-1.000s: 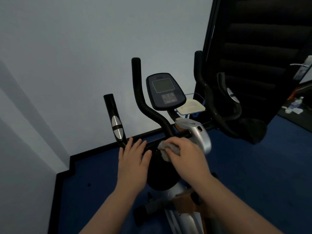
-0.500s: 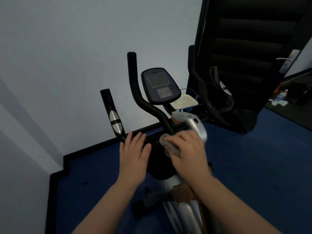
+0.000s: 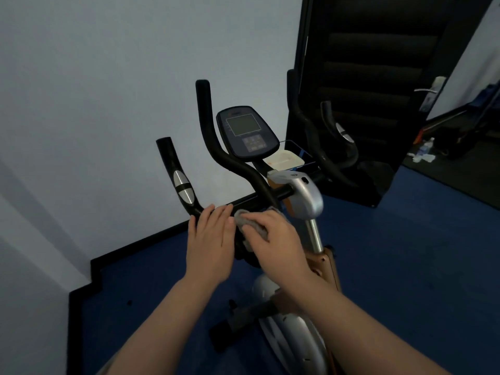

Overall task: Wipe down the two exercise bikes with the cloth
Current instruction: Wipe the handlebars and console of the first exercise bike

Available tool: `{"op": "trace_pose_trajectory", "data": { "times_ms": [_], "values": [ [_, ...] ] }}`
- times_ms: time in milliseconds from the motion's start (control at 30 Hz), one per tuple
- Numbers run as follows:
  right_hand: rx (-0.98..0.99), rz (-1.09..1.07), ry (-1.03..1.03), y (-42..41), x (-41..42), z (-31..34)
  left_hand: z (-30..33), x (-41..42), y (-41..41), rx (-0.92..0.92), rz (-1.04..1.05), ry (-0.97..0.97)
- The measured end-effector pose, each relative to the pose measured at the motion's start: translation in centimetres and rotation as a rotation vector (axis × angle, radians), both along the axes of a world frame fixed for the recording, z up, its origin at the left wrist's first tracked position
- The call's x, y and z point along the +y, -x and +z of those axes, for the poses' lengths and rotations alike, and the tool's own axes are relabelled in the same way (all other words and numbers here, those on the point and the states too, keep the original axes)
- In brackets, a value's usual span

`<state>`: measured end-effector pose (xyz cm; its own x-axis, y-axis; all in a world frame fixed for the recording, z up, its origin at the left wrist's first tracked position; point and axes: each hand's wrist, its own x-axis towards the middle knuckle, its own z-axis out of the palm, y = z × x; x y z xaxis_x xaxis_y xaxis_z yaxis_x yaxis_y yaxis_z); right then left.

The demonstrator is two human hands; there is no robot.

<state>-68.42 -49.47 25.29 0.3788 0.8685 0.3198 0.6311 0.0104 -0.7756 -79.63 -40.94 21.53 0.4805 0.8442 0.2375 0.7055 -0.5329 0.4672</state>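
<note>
On the left there is a pale wall point(image 3: 94, 104) and a blue floor point(image 3: 405, 266) with a black skirting strip point(image 3: 151, 240) along the wall. The exercise bike point(image 3: 305, 196) stands in the middle and faces the wall. Its handlebar point(image 3: 216, 152) runs left to right, and its black grips rise up and away from the person. The left hand point(image 3: 209, 244) rests flat on the bar with straight fingers together and holds nothing. Just beside it, the right hand point(image 3: 273, 242) curls around a grey cloth point(image 3: 250, 221) and presses it on the bar, in front of the silver post. The console point(image 3: 246, 132) tilts up above the hands. On the right a big black machine point(image 3: 365, 77) stands close behind the right grips, and a small bottle point(image 3: 424, 147) stands farther away on the floor.
</note>
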Motion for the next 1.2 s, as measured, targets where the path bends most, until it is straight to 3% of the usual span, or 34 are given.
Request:
{"op": "trace_pose_trajectory", "data": {
  "times_ms": [167, 233, 467, 700, 1033, 1200],
  "values": [
    [0.280, 0.090, -0.007, 0.3, -2.5, -1.3, 0.1, -0.2, 0.0, -0.030, -0.002, 0.012],
    [0.307, 0.111, -0.013, 0.5, -3.3, -1.8, 0.2, -0.2, 0.0, -0.027, 0.003, 0.008],
    [-0.154, -0.074, -0.032, 0.7, 0.1, -0.7, 0.1, -0.2, 0.0, 0.084, 0.013, -0.055],
    [-0.150, -0.049, -0.074, 1.2, -2.4, -2.8, 0.4, -0.2, 0.2, 0.035, -0.001, -0.037],
    [-0.462, -0.239, -0.163, 1.6, -1.2, -3.0, 0.3, -0.2, 0.2, 0.047, 0.000, -0.043],
    [-0.637, -0.137, -0.242, -0.4, -1.6, -3.4, 0.8, -0.1, 0.2, 0.049, -0.016, 0.005]
  ]
}}
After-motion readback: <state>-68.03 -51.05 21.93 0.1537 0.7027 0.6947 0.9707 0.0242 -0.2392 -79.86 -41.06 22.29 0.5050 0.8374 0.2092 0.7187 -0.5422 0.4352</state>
